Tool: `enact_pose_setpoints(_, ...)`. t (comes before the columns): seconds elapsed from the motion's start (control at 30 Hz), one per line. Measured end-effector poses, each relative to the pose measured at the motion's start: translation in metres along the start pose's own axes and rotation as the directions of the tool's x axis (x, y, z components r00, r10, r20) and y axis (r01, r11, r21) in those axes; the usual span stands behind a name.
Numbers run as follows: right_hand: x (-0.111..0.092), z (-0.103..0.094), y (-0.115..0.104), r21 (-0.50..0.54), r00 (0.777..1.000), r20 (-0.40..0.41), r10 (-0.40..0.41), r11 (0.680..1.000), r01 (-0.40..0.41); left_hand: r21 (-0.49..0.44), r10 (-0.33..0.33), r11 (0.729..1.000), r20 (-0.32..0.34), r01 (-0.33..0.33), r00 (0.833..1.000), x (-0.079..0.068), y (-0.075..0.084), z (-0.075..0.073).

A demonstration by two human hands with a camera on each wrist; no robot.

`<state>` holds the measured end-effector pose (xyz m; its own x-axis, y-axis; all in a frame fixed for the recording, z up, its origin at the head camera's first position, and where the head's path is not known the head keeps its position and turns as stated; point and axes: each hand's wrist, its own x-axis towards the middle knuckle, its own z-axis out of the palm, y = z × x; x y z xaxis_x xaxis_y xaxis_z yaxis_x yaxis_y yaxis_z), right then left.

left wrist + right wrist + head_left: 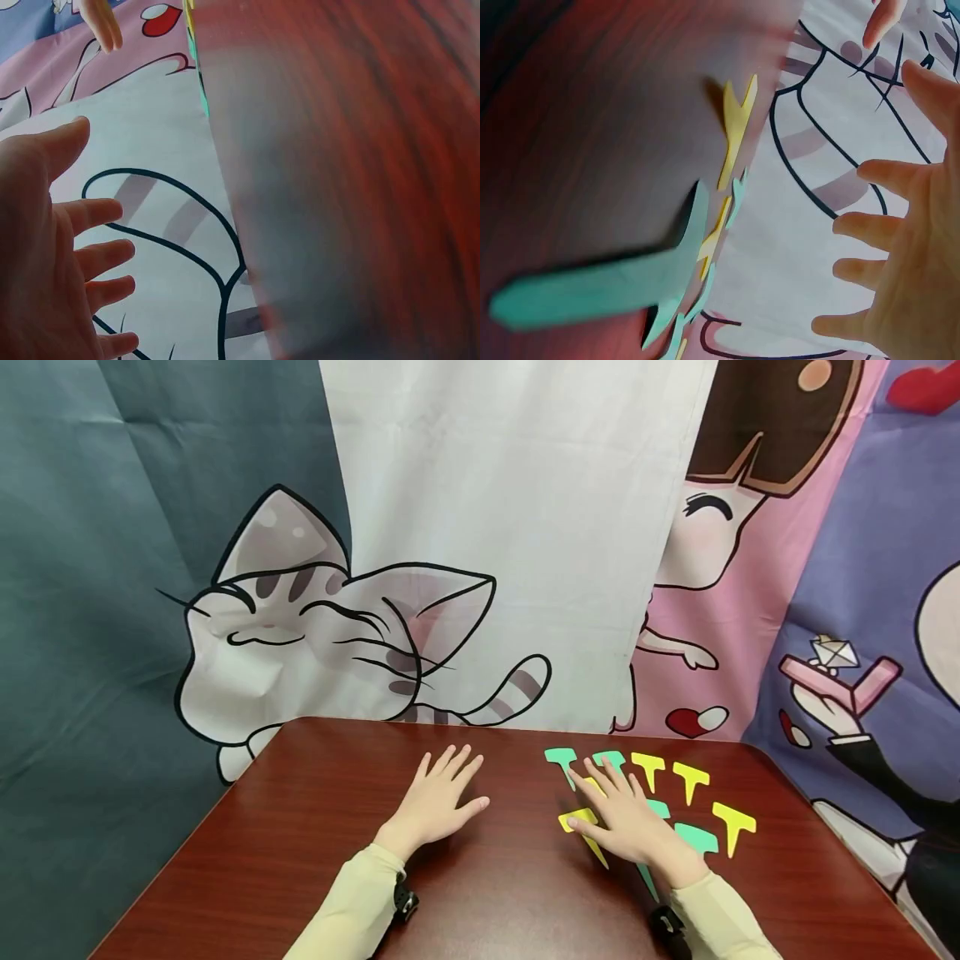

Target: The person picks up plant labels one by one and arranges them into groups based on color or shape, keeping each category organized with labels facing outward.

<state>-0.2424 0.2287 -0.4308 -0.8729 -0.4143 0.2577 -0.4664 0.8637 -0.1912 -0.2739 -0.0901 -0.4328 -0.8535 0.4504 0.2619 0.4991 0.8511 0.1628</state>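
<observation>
Several T-shaped plant labels, some green and some yellow, lie on the right part of the table. My right hand is held above them with its fingers spread, holding nothing. It partly hides a few, among them a green label and a yellow label by the thumb. In the right wrist view a large green label is closest, and a yellow label lies beyond it. To the left, my left hand hovers over bare wood, fingers straight and apart, with nothing in it.
The reddish-brown wooden table has rounded far corners. Behind its back edge hangs a printed cloth with a cartoon cat and figures. Further yellow labels, one nearest the right side, lie right of my right hand. Each wrist wears a dark device.
</observation>
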Motion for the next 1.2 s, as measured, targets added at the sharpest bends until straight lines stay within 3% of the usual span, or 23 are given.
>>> enact_pose_setpoints(0.33, -0.009, -0.004, 0.016, -0.008, 1.0, 0.018, -0.014, 1.0, 0.014, -0.024, 0.025, 0.999, -0.01, -0.025, 1.0, 0.009, 0.007, 0.004)
enact_pose_setpoints(0.7, -0.024, -0.012, 0.032, 0.015, 0.999, 0.042, 0.02, 1.0, -0.02, -0.012, 0.034, 0.999, 0.039, -0.034, 0.999, 0.024, 0.017, 0.013)
enact_pose_setpoints(1.2, -0.049, -0.021, 0.064, -0.02, 0.999, -0.027, 0.045, 0.999, -0.046, -0.018, 0.056, 0.998, 0.052, -0.055, 0.997, 0.037, 0.032, 0.021)
